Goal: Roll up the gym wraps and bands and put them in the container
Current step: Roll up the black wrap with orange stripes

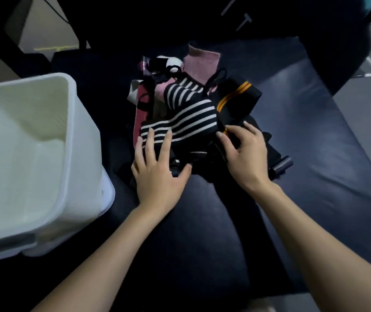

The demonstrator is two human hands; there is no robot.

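A heap of gym wraps and bands lies on a dark padded bench [303, 136]. On top is a black wrap with white stripes [186, 113], and beside it a black wrap with orange stripes [236, 97]. Pink bands [200, 64] sit at the back of the heap. My left hand [157, 167] rests flat on the near end of the striped wrap, fingers spread. My right hand [245, 154] lies on the black wrap, its fingertips touching the orange-striped edge. A white plastic container [74, 122] stands to the left of the heap, nothing visible inside.
A black cylindrical roll or handle [282, 165] pokes out at the right of the heap. Dark gym equipment frames rise behind the bench. Pale floor shows at the far left and far right.
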